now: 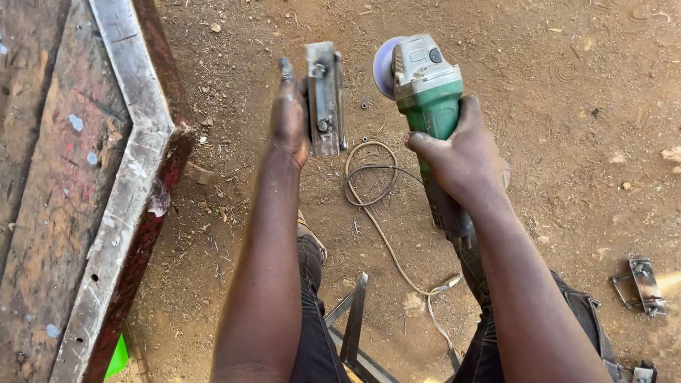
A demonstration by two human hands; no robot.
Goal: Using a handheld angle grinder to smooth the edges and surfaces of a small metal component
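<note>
Holding a grey steel latch bracket (325, 97) upright in the left hand (289, 120), fingers wrapped along its edge, we see from the head camera the right hand (461, 157) clenched around a green angle grinder (424, 92), its disc (384, 67) just beside the bracket, above the dirt ground (567, 142). We judge that grinding a hand-held piece risks kickback toward the fingers. The loose cord (369, 184) coiled below could snag. A second bracket (645, 285) lies near the ground's right edge; a welded metal frame (135, 177) stands left.
</note>
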